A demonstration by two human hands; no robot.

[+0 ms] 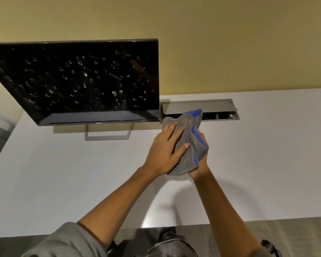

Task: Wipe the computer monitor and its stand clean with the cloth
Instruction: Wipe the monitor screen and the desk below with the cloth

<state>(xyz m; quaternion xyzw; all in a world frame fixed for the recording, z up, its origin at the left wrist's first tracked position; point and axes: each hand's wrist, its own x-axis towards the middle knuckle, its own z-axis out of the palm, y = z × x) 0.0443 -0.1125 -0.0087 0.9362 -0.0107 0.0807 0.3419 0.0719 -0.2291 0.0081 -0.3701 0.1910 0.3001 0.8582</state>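
Note:
A black monitor (78,80) stands at the back left of the white desk (248,164), its dark screen covered with many smudges and fingerprints. Its grey frame stand (107,137) rests on the desk below the screen. A grey cloth with blue edging (190,138) is held above the desk, to the right of the monitor. My left hand (165,151) lies over the cloth's left side, fingers on top and thumb pressed into the fabric. My right hand (201,162) holds the cloth from underneath and the right, mostly hidden by it.
A grey cable hatch (211,105) is set into the desk behind the cloth, its lid raised. A yellow wall rises behind the desk. The desk's front edge runs near my body, with wood-pattern floor (267,230) below.

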